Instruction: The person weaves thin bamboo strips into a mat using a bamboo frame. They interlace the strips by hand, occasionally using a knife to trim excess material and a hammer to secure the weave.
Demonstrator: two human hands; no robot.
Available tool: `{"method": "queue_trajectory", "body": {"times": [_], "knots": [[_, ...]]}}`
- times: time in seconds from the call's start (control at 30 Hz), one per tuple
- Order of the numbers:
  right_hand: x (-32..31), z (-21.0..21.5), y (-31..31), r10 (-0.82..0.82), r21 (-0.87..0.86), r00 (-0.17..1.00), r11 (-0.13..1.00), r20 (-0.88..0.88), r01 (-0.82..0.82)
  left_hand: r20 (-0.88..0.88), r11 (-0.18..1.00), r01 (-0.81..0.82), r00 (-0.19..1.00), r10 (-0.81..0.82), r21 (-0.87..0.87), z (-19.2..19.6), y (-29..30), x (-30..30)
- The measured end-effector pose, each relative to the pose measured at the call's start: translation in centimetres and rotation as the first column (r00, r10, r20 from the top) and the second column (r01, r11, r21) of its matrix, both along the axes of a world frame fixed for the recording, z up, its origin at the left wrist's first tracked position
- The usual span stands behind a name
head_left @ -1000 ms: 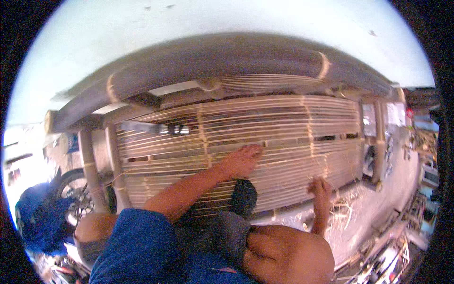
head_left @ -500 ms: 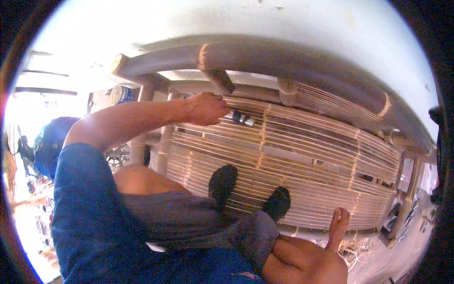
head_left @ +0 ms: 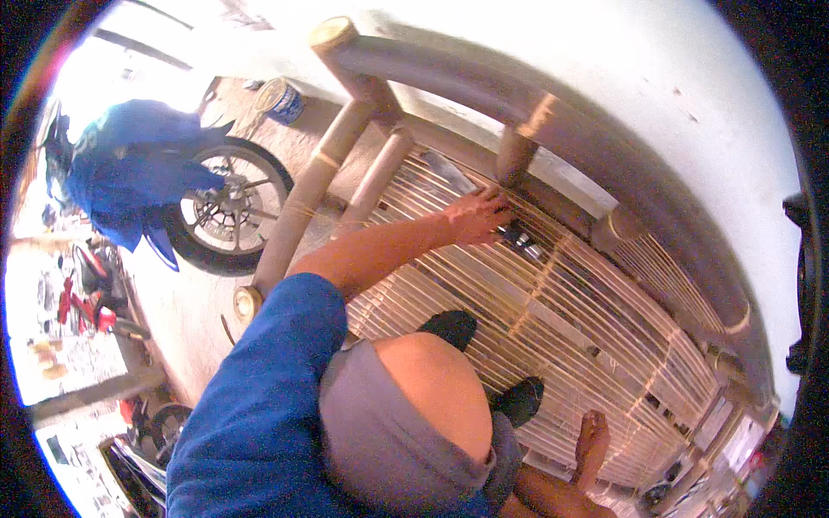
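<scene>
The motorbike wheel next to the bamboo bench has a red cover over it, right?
Not quite. In the head view the cover draped above the motorbike wheel is blue, not red. The wheel does stand beside the bamboo bench.

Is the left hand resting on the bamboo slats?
Yes, the left hand lies flat on the bamboo slats, near a dark tool.

Slatted bamboo bench (head_left: 553,319), tilted across the frame's right half.
A small dark tool (head_left: 521,237) lies on its pale slats, upper centre, beneath the thick round rail.
</scene>
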State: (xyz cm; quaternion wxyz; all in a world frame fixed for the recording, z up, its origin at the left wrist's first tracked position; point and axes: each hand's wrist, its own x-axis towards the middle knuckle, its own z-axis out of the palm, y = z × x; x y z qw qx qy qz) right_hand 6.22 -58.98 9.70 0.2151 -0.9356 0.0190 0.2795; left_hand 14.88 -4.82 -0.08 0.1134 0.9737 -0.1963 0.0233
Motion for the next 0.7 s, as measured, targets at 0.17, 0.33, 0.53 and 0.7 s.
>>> {"method": "queue_trajectory", "body": {"times": [0.17, 0.33, 0.53, 0.7], "knots": [[0.5, -0.9, 1.9, 0.032, -0.043, 0.999, 0.999, -0.029, -0.033, -0.13, 0.999, -0.035, 0.991, 0.031, -0.029, 2.6, -1.3, -0.4], [-0.1, -2.1, 3.3, 0.101, -0.007, 0.993, 0.995, 0.057, -0.101, 0.033, 0.973, -0.168, 0.984, 0.175, -0.161, 7.2, -5.7, -7.4], [1.3, -2.8, 4.5, 0.133, 0.018, 0.99, 0.991, -0.045, -0.132, -0.286, 0.94, -0.249, 0.941, 0.179, -0.233, 6.7, -3.0, -18.7], [1.5, -3.5, 5.4, 0.175, 0.085, 0.984, 0.981, 0.029, -0.177, -0.378, 0.961, -0.256, 0.903, 0.202, -0.099, 5.6, 1.1, -26.2]]}}
